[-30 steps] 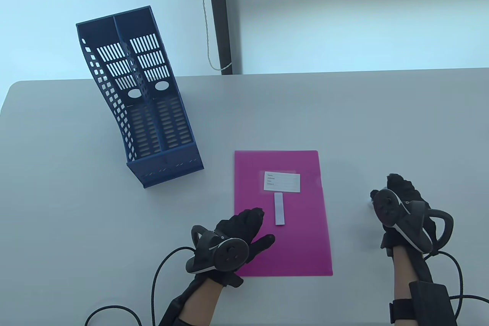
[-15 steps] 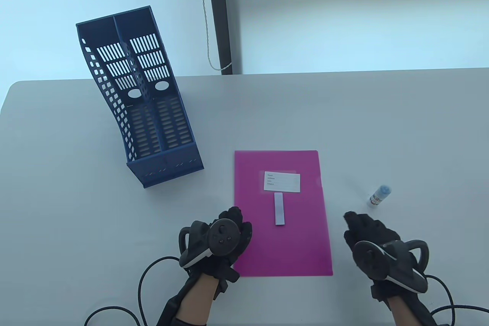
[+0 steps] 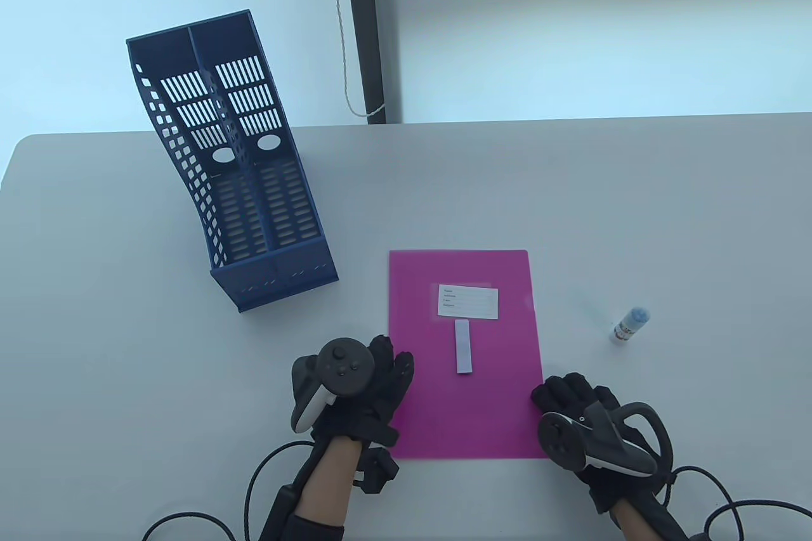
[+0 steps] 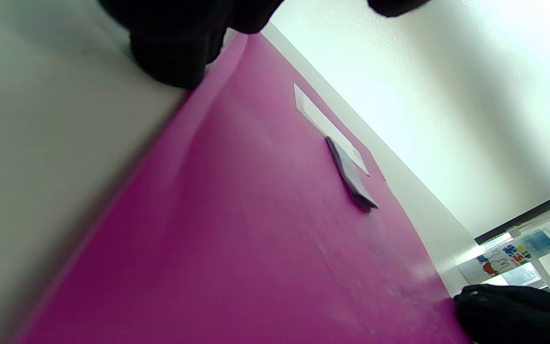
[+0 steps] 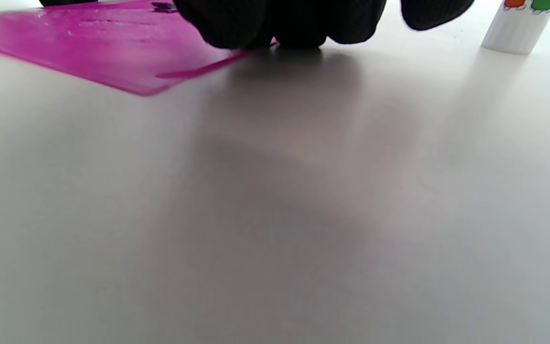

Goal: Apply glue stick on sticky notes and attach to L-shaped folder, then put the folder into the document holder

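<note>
Fingers [image 3: 393, 360] of the left hand [image 3: 355, 395] and right hand [image 3: 583, 420] touch the pink folder's [image 3: 469, 414] left and right edges; whether they grip is unclear. It lies flat on the surface [image 3: 571, 198].

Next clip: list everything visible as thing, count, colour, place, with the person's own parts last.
Table: 1, grey-white, under everything.
Document holder: 1, dark blue, two compartments, far left, holding nothing visible.
L-shaped folder: 1, magenta, flat, centre near.
Label: 1, white, on folder.
Sticky note: 1, pale lilac strip, on folder below label.
Glue stick: 1, white, blue cap, upright, right of folder.
Cord: 1, white, background.
Left hand: black glove, at folder's left edge.
Right hand: black glove, at folder's lower right edge.
</note>
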`<state>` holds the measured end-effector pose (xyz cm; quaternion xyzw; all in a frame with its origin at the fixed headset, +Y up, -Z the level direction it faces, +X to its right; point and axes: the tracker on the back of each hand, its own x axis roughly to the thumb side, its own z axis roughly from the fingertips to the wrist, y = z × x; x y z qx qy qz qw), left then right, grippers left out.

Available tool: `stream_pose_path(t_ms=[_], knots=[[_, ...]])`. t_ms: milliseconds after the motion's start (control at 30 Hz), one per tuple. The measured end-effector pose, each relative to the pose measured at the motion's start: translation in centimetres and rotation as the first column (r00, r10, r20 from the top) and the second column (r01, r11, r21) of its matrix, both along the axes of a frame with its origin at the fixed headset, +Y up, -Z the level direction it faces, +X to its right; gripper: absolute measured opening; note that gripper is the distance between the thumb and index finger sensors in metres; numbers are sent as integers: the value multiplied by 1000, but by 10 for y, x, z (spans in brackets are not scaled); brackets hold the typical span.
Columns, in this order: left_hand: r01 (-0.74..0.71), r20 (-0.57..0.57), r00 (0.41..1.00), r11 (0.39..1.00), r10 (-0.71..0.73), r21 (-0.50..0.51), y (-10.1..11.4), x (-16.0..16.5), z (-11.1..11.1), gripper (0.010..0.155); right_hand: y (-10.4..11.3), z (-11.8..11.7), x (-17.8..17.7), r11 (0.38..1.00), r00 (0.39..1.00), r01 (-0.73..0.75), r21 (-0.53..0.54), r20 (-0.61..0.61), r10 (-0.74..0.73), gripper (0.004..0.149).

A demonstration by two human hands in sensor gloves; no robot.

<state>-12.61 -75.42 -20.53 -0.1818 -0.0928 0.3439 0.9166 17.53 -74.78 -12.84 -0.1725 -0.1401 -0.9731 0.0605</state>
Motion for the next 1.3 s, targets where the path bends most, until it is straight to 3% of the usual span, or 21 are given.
stream_pose_path(t_ms=[300, 467, 600, 733, 900, 1033, 1133, 1233, 1300], knots=[[-5, -99, 995, 996, -3, -84, 1, 2, -11, 79, -2, -1, 1, 999, 999, 32, -27, 17, -31, 53], [-56, -156, 988, 978, 24, -202, -5, -6, -26, 80, -1, -1, 2, 999, 999, 30, -24, 18, -29, 52], [8, -70, 997, 971, -25, -237, -5, -4, -36, 63, -1, -1, 3, 999, 999, 48, -20, 17, -48, 51], [-60, -40, 998, 974, 52, -218, 4, -4, -40, 43, -2, -1, 4, 998, 998, 56, -2, 14, -56, 50], [-164, 5, 986, 985, 165, -51, 26, -3, -35, 39, 1, 0, 9, 994, 997, 80, 79, -1, -80, 49], [-264, 43, 964, 959, 261, 100, 62, -16, -28, 38, 20, 7, 22, 917, 974, 216, 337, -6, -227, 49], [-331, 12, 939, 896, 343, 295, 103, -36, -21, 37, 27, 12, 27, 862, 945, 309, 402, -24, -327, 48], [-209, -92, 949, 821, 302, 532, 147, -66, -12, 37, 28, 12, 28, 855, 936, 331, 400, -28, -350, 47], [-143, -150, 943, 769, 297, 623, 168, -82, -6, 37, 27, 12, 27, 862, 937, 333, 381, -28, -350, 47]])
